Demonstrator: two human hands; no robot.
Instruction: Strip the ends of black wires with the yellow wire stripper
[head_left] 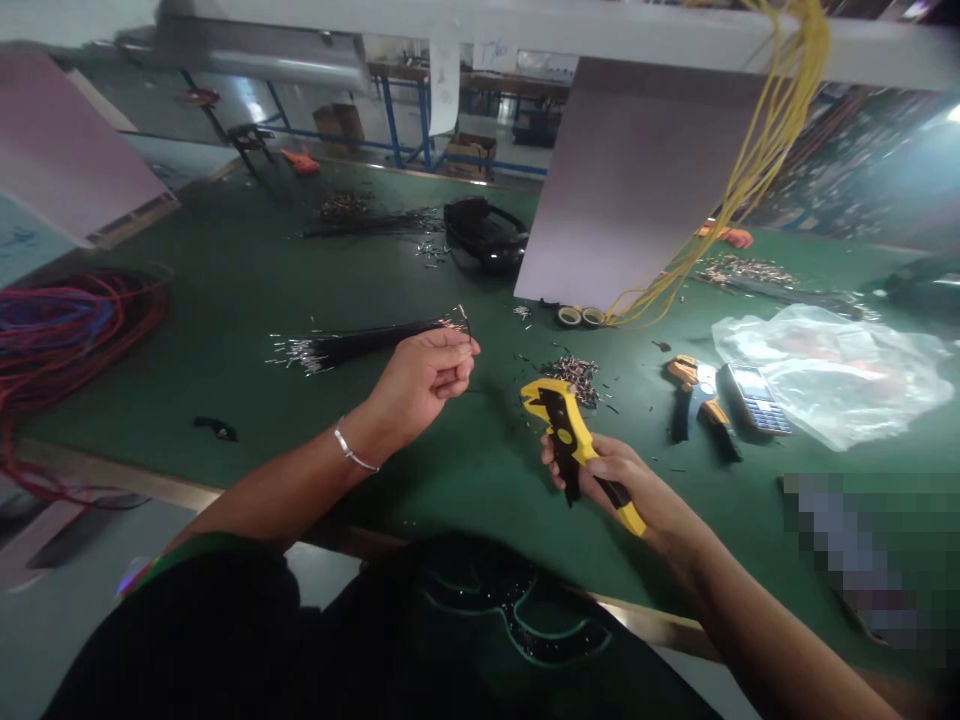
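My left hand [431,385] pinches a thin black wire [468,325] by its upper part, near one end of a bundle of black wires [360,343] with bare, silvery ends. In my right hand [619,480] is a yellow and black wire stripper [570,430], its head pointing up and left, apart from the wire. Just behind the tool's head lies a pile of small cut pieces [576,378]. Farther right rest an orange and black hand tool [702,400] and a phone with keys [756,398].
Red and blue wire coils [75,325] lie at the left. Yellow wires [757,150] hang down beside a grey board [637,180]. Behind are a black headset-like object [487,235] and tape rolls [581,317]. A clear plastic bag [840,375] lies at the right.
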